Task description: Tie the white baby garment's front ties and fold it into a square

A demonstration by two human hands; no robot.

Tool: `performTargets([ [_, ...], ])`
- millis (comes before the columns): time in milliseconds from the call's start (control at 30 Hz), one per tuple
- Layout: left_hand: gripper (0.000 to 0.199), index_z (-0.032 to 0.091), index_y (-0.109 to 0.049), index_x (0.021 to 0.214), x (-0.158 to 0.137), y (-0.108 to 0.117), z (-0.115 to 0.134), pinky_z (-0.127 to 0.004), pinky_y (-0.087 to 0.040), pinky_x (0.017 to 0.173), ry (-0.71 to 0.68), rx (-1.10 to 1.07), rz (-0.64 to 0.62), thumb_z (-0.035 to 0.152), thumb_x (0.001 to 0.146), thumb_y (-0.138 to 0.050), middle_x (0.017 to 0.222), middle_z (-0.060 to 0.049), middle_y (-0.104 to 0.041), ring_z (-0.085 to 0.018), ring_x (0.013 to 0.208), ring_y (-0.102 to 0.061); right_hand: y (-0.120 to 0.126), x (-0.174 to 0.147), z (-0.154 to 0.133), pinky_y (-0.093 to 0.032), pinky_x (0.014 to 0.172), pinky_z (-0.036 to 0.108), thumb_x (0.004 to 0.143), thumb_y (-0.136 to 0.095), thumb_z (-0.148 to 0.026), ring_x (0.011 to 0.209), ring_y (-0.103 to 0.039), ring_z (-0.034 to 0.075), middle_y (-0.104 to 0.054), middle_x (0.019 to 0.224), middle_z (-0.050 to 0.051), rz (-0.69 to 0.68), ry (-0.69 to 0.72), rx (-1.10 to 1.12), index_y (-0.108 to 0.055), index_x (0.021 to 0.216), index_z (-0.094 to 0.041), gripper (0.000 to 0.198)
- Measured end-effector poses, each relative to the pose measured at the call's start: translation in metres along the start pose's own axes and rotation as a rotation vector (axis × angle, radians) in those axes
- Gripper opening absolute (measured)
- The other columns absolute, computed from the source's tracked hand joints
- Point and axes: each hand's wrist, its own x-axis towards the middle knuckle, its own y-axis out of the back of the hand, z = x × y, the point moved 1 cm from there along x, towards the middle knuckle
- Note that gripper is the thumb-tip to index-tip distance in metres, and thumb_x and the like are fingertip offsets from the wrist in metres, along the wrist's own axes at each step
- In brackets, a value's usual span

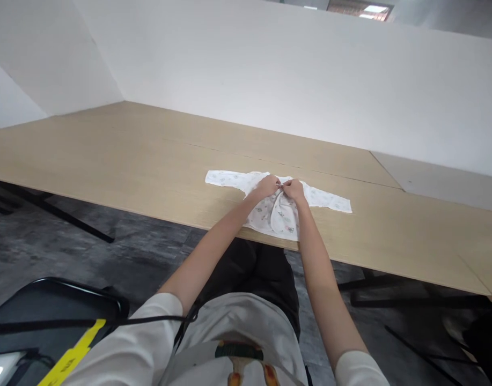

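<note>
A small white long-sleeved baby shirt (284, 217) with a faint print lies flat on the wooden table, its sleeves stretched out to both sides. Near its neckline, my left hand (269, 185) has its fingers pinched on the front edge of the cloth. My right hand (293, 189) is pinched on the shirt right beside it, the fingertips of both hands almost meeting. Below the hands the front flap curves open. Whatever small fastening may sit between the fingertips is too small to make out.
The pale wooden table (157, 161) runs across the view, with a white partition (249, 69) along its back. A black chair (56, 300) with a cable and a yellow tag (74, 354) is at lower left. Dark table legs (415, 301) show beneath.
</note>
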Motion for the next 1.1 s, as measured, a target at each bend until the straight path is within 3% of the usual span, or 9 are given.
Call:
performTargets([
  [100,0.012,0.016,-0.070,0.078,-0.001,-0.001,-0.002,-0.027,-0.046,0.085,-0.065,0.084,0.072,0.014,0.074,-0.058,0.086,-0.007,-0.068,-0.019,0.087,-0.061,0.000,0.003,0.006,-0.032,0.053,0.023,0.078,-0.053,-0.020,0.050,-0.044,0.012,-0.047,0.049,-0.001,-0.044,-0.044,0.094,-0.062,0.064,-0.014,0.017],
  [200,0.018,0.014,-0.069,0.084,-0.005,0.000,-0.005,-0.028,-0.046,0.087,-0.123,0.047,0.097,0.011,0.077,-0.053,0.091,-0.007,-0.068,-0.018,0.087,-0.061,-0.003,0.006,0.012,-0.032,0.051,0.022,0.078,-0.053,-0.025,0.048,-0.042,0.011,-0.047,0.050,-0.002,-0.046,-0.032,0.177,-0.064,0.072,-0.013,0.018],
  [367,0.020,0.011,-0.065,0.094,-0.007,-0.001,-0.009,-0.023,-0.047,0.063,-0.086,-0.118,0.106,0.010,0.077,-0.053,0.092,-0.007,-0.066,-0.013,0.069,-0.059,-0.007,0.010,0.015,-0.030,0.046,0.020,0.077,-0.050,-0.023,0.043,-0.038,0.008,-0.046,0.047,-0.003,-0.071,-0.028,0.305,-0.061,0.071,-0.013,0.016],
  [533,0.017,0.012,-0.063,0.092,-0.010,-0.002,-0.010,-0.020,-0.043,0.055,-0.082,-0.203,0.154,0.011,0.078,-0.054,0.088,-0.005,-0.065,-0.011,0.065,-0.057,-0.005,0.007,0.012,-0.028,0.038,0.019,0.079,-0.048,-0.020,0.038,-0.039,0.007,-0.046,0.044,-0.002,-0.113,-0.027,0.470,-0.049,0.056,-0.015,0.024],
  [700,0.012,0.013,-0.062,0.087,-0.010,-0.002,-0.011,-0.019,-0.040,0.049,-0.082,-0.322,0.149,0.013,0.078,-0.055,0.077,-0.003,-0.062,-0.009,0.054,-0.052,-0.001,0.002,0.009,-0.035,0.037,0.016,0.074,-0.051,-0.008,0.042,-0.050,0.008,-0.057,0.054,0.000,-0.148,-0.043,0.616,-0.060,0.067,-0.011,0.011],
  [900,0.012,0.014,-0.063,0.084,-0.006,-0.004,-0.015,-0.021,-0.043,0.053,-0.061,-0.389,0.160,0.015,0.073,-0.059,0.078,-0.003,-0.064,-0.011,0.059,-0.055,-0.001,-0.002,0.005,-0.044,0.039,0.018,0.073,-0.061,-0.009,0.044,-0.056,0.012,-0.060,0.056,0.001,-0.102,-0.072,0.672,-0.062,0.074,-0.010,0.002],
  [1100,0.017,0.016,-0.066,0.086,-0.006,-0.003,-0.018,-0.025,-0.048,0.069,-0.078,-0.263,0.236,0.013,0.072,-0.058,0.079,-0.003,-0.067,-0.016,0.074,-0.062,-0.010,-0.002,0.002,-0.040,0.038,0.018,0.071,-0.065,-0.010,0.035,-0.046,0.009,-0.054,0.044,-0.002,0.007,-0.040,0.629,-0.061,0.067,-0.011,0.005],
])
